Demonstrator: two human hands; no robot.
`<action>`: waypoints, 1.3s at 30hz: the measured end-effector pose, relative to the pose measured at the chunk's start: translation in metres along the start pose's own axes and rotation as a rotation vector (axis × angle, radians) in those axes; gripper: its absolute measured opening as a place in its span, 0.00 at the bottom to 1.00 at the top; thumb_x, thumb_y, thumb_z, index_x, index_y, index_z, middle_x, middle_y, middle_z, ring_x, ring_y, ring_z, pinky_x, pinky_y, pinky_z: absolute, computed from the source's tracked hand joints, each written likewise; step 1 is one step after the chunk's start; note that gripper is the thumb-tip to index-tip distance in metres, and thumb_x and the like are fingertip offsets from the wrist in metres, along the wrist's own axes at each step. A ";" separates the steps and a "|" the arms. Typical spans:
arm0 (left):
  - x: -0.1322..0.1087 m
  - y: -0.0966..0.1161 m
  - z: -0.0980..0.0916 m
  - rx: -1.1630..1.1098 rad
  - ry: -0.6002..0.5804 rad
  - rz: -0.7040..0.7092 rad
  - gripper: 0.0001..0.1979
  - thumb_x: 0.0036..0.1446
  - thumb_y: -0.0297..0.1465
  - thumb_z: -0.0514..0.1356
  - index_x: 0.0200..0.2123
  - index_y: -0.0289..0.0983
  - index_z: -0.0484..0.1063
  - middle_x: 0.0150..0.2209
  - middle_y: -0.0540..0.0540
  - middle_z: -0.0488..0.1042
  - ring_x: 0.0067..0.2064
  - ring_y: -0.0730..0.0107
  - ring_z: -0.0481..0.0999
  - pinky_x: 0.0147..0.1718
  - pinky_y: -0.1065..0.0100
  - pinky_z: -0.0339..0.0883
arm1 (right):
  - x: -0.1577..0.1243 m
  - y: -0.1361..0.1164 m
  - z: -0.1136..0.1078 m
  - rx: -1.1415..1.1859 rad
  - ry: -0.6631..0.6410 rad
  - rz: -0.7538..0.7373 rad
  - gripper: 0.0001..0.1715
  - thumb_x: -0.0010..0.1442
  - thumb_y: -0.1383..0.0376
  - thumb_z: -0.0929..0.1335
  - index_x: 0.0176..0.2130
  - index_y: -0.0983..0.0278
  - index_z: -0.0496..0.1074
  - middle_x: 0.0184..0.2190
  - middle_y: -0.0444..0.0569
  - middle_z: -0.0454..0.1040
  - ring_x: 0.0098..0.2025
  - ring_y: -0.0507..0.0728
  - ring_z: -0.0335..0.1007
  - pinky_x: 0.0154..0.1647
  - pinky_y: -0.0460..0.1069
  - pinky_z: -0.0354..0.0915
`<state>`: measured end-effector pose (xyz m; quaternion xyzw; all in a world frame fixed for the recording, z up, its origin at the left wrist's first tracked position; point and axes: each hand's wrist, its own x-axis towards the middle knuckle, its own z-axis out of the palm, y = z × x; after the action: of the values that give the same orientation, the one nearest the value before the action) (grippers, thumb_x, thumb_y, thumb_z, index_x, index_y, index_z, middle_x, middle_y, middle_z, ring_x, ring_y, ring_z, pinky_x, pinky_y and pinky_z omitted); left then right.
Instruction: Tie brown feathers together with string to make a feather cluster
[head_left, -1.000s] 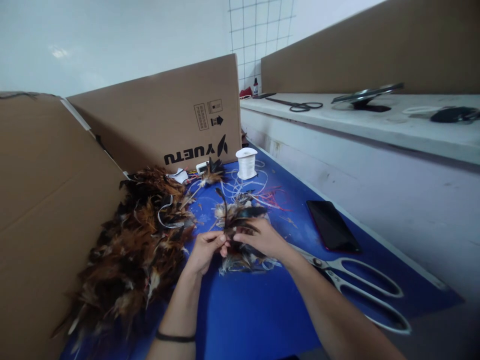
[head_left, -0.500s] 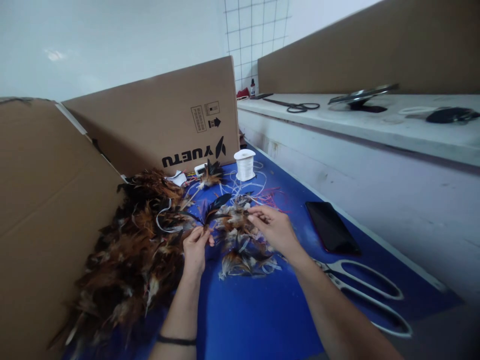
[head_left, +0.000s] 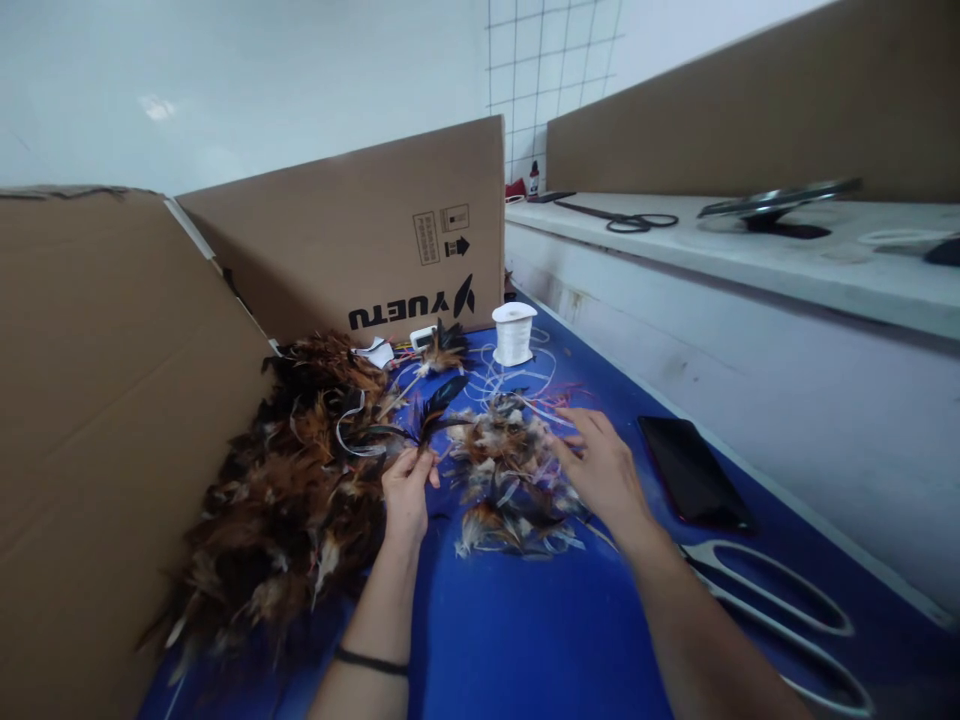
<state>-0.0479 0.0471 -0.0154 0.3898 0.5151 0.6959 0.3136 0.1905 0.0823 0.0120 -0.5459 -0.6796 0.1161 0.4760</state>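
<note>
My left hand [head_left: 409,492] pinches the lower end of a small bunch of dark feathers [head_left: 436,405], whose tips point up and away. To its right, my right hand [head_left: 601,468] has its fingers bent and partly spread at the right edge of a loose feather pile [head_left: 504,440]; whether it touches a feather is too small to tell. Nearer the front lies another clump of feathers [head_left: 514,525] with pale ribbon ends. A large heap of brown and black feathers [head_left: 300,500] spreads left of my left hand.
A white ribbon spool [head_left: 514,335] stands behind the pile, beside loose ribbon. Right of my right hand lie a black phone [head_left: 695,472] and large scissors [head_left: 780,575]. A cardboard box [head_left: 337,240] borders the back and left. Black scissors [head_left: 641,222] rest on the ledge.
My right hand has moved right, from above the feather pile to its right edge, with fingers more spread. My left hand still holds the feathers. The whole view has shifted slightly.
</note>
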 end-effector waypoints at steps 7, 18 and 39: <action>0.000 -0.005 0.001 -0.046 -0.044 -0.081 0.15 0.45 0.41 0.65 0.21 0.33 0.74 0.17 0.50 0.68 0.22 0.75 0.66 0.25 0.72 0.60 | -0.002 -0.009 -0.042 -0.262 0.294 -0.177 0.14 0.59 0.58 0.64 0.40 0.64 0.73 0.39 0.54 0.75 0.45 0.62 0.69 0.49 0.57 0.63; 0.001 -0.010 0.007 -0.178 -0.111 -0.170 0.14 0.40 0.38 0.68 0.24 0.32 0.75 0.21 0.50 0.71 0.18 0.81 0.62 0.20 0.74 0.57 | 0.107 0.009 0.014 -0.353 -0.369 -0.232 0.16 0.54 0.76 0.63 0.37 0.65 0.75 0.40 0.50 0.76 0.44 0.56 0.70 0.49 0.48 0.62; 0.011 -0.021 0.005 -0.141 -0.097 -0.179 0.15 0.42 0.39 0.67 0.26 0.32 0.77 0.18 0.50 0.69 0.19 0.78 0.63 0.22 0.73 0.60 | 0.165 0.043 0.030 -0.493 -0.518 -0.255 0.09 0.53 0.73 0.64 0.34 0.68 0.73 0.37 0.52 0.75 0.38 0.54 0.70 0.41 0.45 0.63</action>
<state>-0.0486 0.0647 -0.0326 0.3522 0.4819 0.6800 0.4257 0.2026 0.2504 0.0531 -0.5077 -0.8474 0.0228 0.1534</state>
